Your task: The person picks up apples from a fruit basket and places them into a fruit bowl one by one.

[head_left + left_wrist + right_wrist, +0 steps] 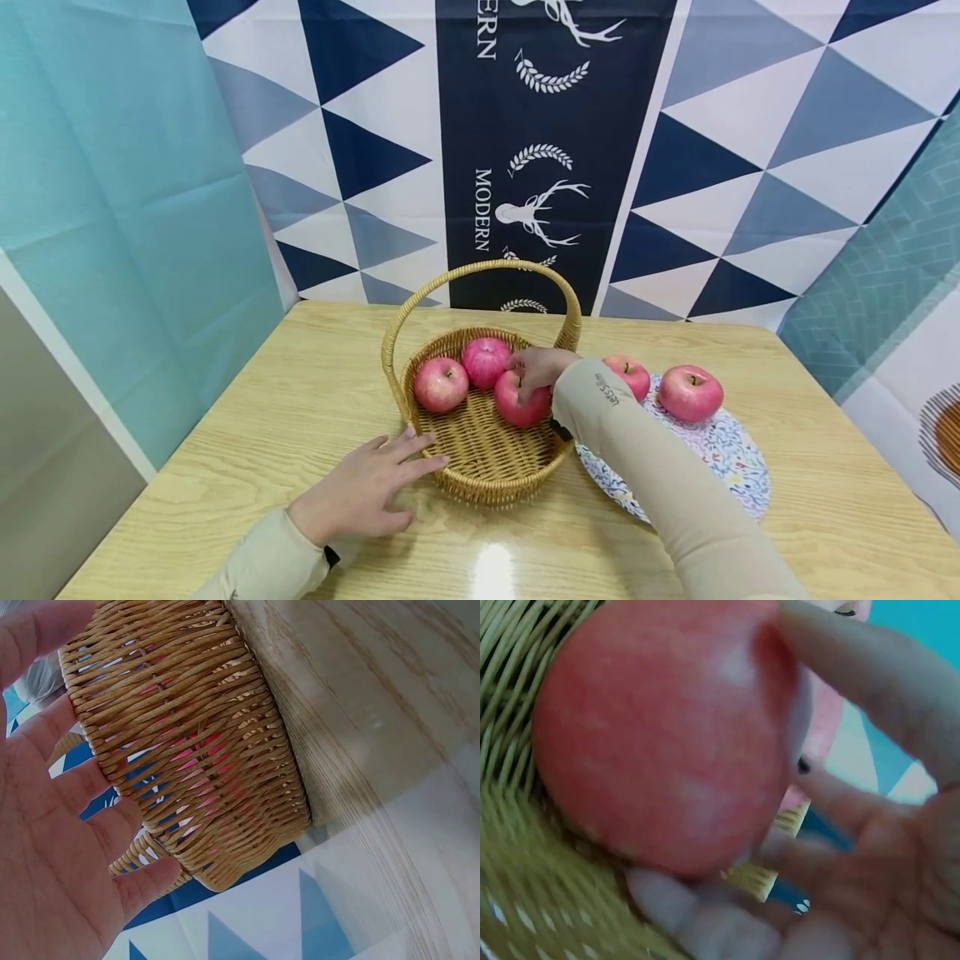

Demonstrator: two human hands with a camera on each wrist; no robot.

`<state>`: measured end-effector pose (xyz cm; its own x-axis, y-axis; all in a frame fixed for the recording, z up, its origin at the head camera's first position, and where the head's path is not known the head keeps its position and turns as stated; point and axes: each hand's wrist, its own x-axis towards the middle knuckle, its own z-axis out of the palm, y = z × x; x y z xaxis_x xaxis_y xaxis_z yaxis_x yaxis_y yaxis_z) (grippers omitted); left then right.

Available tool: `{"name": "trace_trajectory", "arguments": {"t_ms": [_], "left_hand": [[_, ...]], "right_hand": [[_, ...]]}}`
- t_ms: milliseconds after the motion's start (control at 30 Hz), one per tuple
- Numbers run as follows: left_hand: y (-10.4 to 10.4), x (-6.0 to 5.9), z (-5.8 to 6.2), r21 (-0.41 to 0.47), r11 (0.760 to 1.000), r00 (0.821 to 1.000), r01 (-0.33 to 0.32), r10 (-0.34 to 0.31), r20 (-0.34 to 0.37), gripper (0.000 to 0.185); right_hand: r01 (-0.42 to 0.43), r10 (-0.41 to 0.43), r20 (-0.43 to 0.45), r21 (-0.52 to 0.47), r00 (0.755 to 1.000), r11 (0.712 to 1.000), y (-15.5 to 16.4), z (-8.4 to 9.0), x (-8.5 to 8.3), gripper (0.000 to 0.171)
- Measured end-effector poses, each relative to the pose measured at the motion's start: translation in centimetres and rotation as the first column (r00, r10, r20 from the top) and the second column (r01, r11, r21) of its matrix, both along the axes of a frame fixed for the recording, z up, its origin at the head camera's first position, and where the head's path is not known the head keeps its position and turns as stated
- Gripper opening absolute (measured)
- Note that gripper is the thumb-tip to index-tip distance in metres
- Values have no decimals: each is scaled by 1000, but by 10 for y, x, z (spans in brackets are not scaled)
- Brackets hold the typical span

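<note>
A: Right hand [538, 367] is down inside the wicker basket [487, 479], fingers curled over a pink apple [521, 402]. Wrist view confirms it: thumb and fingers wrap the fruit, the weave just under the fingertips.

B: And the left hand [367, 492]?

A: Flat on the wooden table [247, 433], fingers spread and straight. Fingertips touch the basket's near outer wall; nothing gripped. From the left wrist, the palm [45, 847] faces the wicker side, with red showing through the gaps.

B: Other fruit?

A: Two more apples in the basket, beyond the right fingers: one [441, 384] to their left, one [486, 362] just beside it, close to the knuckles. The hoop handle [480, 271] arches over that hand.

B: Outside the basket?

A: Two apples on a speckled round mat [720, 467], to the right of the right wrist: one [630, 375] partly hidden behind the sleeve, the other [691, 392] further out.
</note>
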<state>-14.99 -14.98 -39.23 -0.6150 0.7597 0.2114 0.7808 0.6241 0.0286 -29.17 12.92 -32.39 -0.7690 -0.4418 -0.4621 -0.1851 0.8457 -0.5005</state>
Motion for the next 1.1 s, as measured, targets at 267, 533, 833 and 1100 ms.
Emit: {"name": "trace_trajectory", "arguments": {"t_ms": [267, 533, 833, 1100], "left_hand": [[0, 2, 1, -18, 999, 999, -36, 37, 37, 66], [1, 2, 0, -7, 999, 998, -36, 36, 60, 65], [1, 0, -1, -1, 1000, 999, -18, 18, 36, 64], [1, -1, 1, -4, 1000, 999, -16, 16, 44, 66]], "right_hand": [[-131, 118, 86, 174, 989, 976, -6, -2, -12, 89], [-124, 108, 104, 169, 989, 978, -8, -2, -13, 87], [-229, 229, 26, 193, 973, 954, -14, 0, -9, 71], [-273, 290, -68, 195, 955, 942, -17, 13, -2, 80]]}}
